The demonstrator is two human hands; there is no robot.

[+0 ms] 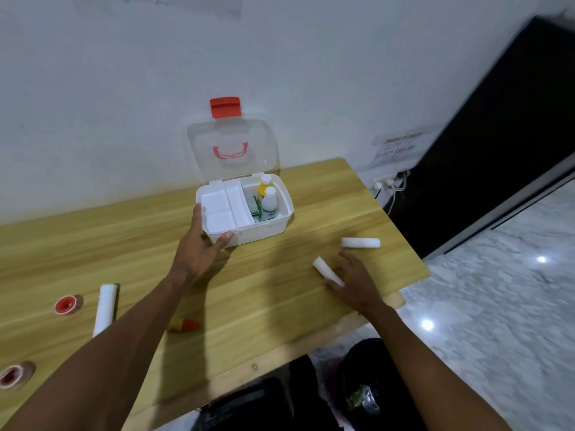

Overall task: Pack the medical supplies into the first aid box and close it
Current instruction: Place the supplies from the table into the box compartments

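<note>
Steadying box (258, 233) near-left corner, left hand (199, 247) gripping; right hand (357, 281), fingers spread, touching roll (326, 270); pinching mid-roll advised.

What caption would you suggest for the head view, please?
Left hand grips the open white plastic first-aid box; right hand touches a white cylindrical roll.
</note>
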